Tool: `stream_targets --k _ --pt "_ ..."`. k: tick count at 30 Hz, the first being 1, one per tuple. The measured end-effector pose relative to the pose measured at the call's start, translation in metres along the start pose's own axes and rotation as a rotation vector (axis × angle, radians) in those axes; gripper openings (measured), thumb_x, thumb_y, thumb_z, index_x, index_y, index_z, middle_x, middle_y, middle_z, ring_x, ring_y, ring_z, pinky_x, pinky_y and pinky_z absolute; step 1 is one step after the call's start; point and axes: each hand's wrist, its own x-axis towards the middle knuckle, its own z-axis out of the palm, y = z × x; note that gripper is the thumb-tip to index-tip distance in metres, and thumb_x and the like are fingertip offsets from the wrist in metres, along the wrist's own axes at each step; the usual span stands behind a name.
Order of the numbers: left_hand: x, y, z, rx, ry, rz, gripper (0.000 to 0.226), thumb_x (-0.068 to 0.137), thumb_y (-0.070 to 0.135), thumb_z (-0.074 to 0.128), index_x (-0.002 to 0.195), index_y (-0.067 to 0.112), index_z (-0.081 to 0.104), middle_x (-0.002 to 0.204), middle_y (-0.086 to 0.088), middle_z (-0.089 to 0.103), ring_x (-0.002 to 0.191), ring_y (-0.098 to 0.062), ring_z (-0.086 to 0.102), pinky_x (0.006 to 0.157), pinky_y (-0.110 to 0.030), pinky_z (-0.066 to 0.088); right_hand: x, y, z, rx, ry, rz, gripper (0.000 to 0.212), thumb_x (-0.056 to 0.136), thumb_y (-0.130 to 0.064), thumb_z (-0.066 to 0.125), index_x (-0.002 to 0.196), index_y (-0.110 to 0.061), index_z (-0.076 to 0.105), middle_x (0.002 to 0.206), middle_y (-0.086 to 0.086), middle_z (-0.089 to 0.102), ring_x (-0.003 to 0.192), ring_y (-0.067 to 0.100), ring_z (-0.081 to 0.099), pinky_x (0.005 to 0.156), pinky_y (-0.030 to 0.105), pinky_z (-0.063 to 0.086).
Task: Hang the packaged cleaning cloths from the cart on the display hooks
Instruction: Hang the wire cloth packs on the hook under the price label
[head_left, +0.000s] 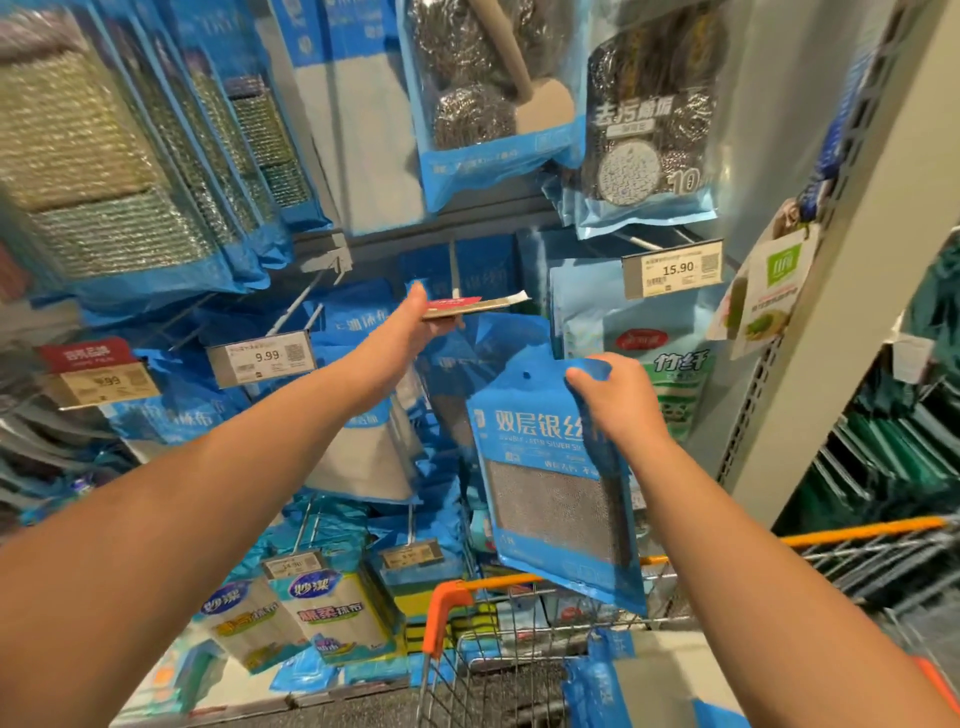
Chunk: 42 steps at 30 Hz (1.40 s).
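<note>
My right hand (618, 400) grips the top right corner of a blue packaged cleaning cloth (550, 483) with a grey cloth behind its window; its hang hole is near the top. The pack hangs in the air above the cart (467, 649). My left hand (415, 317) reaches forward and lifts the price tag flap (472, 306) at the end of a display hook, tilting it flat. Behind it hang more blue cloth packs (358, 431) on the middle row. Another blue pack (613, 680) lies in the cart.
Steel scourer packs (649, 130) and sponge packs (104, 156) hang on the upper hooks. Price tags read 9.99 (262, 357) and 15.90 (672, 269). A grey shelf upright (810, 312) stands on the right. Boxed cloths (327, 618) fill the bottom row.
</note>
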Motion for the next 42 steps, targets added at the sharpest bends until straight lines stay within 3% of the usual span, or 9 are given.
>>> stream_targets --k 2,4,7,13,20,29,35,38,42 --pt "0.000 0.008 -0.001 -0.057 -0.011 -0.071 0.073 0.098 0.051 -0.006 0.140 0.014 0.041 0.149 -0.001 0.036 0.141 -0.004 0.015 0.116 -0.036 -0.005 -0.007 -0.007 -0.002 0.007 -0.064 -0.076 0.024 0.083 -0.014 0.063 0.062 -0.022 0.056 0.061 -0.006 0.051 0.062 0.013 0.046 0.054 0.031 0.031" --pt "0.000 0.014 -0.002 -0.051 -0.025 -0.102 0.078 0.096 0.054 -0.006 0.140 0.011 0.042 0.148 0.000 0.037 0.144 -0.007 0.013 0.116 -0.038 -0.008 -0.011 -0.019 0.002 -0.011 -0.166 -0.139 0.004 0.084 -0.016 0.066 0.082 -0.018 0.068 0.076 -0.008 0.057 0.072 0.008 0.050 0.064 0.023 0.033" --pt "0.002 0.014 -0.006 0.041 -0.033 -0.119 0.076 0.097 0.054 -0.004 0.137 0.013 0.045 0.148 0.001 0.037 0.142 -0.008 0.019 0.116 -0.036 -0.004 -0.005 -0.030 0.015 0.025 -0.193 -0.172 0.024 0.087 -0.017 0.067 0.108 -0.007 0.068 0.095 -0.005 0.057 0.092 0.009 0.051 0.071 0.016 0.032" --pt "-0.003 0.017 -0.022 0.235 -0.063 -0.142 0.074 0.096 0.058 0.005 0.146 0.012 0.034 0.152 -0.002 0.034 0.143 -0.010 0.021 0.115 -0.030 0.005 0.017 -0.050 0.033 0.292 -0.116 -0.060 0.010 0.083 -0.015 0.068 0.075 -0.010 0.063 0.075 0.007 0.062 0.071 0.017 0.054 0.069 0.035 0.047" --pt "-0.012 0.019 -0.027 0.312 -0.072 -0.211 0.071 0.091 0.066 0.009 0.147 0.027 0.031 0.151 0.011 0.032 0.144 -0.008 0.017 0.113 -0.031 0.011 0.041 -0.047 0.046 0.351 -0.087 0.014 0.003 0.083 -0.016 0.069 0.082 -0.019 0.068 0.087 0.011 0.072 0.080 0.028 0.068 0.081 0.046 0.056" --pt "-0.014 0.014 -0.019 0.258 -0.003 -0.203 0.065 0.093 0.065 0.017 0.145 0.030 0.034 0.151 0.011 0.034 0.144 -0.009 0.018 0.114 -0.032 0.013 0.048 -0.045 0.051 0.403 -0.058 0.124 0.011 0.088 -0.016 0.066 0.078 -0.012 0.064 0.095 0.021 0.072 0.075 0.023 0.062 0.079 0.045 0.054" --pt "-0.017 0.013 -0.016 0.313 0.077 -0.248 0.072 0.087 0.071 0.028 0.146 0.030 0.036 0.155 0.007 0.028 0.140 -0.014 0.028 0.111 -0.033 0.022 0.051 -0.045 0.049 0.430 -0.069 0.146 0.014 0.088 -0.016 0.067 0.075 -0.015 0.062 0.074 0.009 0.068 0.057 0.015 0.063 0.061 0.036 0.050" --pt "-0.020 0.014 -0.013 0.357 0.077 -0.180 0.059 0.094 0.058 0.033 0.144 0.027 0.038 0.153 0.005 0.033 0.139 -0.015 0.032 0.111 -0.032 0.024 0.049 -0.045 0.050 0.479 -0.085 0.153 0.008 0.086 -0.013 0.068 0.078 -0.013 0.064 0.088 0.016 0.073 0.079 0.030 0.070 0.078 0.044 0.056" --pt "-0.024 0.011 -0.010 0.359 0.089 -0.168 0.054 0.096 0.054 0.033 0.144 0.028 0.038 0.152 0.007 0.034 0.135 -0.014 0.035 0.101 -0.027 0.026 0.049 -0.046 0.052 0.482 -0.077 0.129 0.013 0.086 -0.012 0.067 0.075 -0.017 0.063 0.085 0.009 0.070 0.079 0.028 0.068 0.078 0.042 0.054"
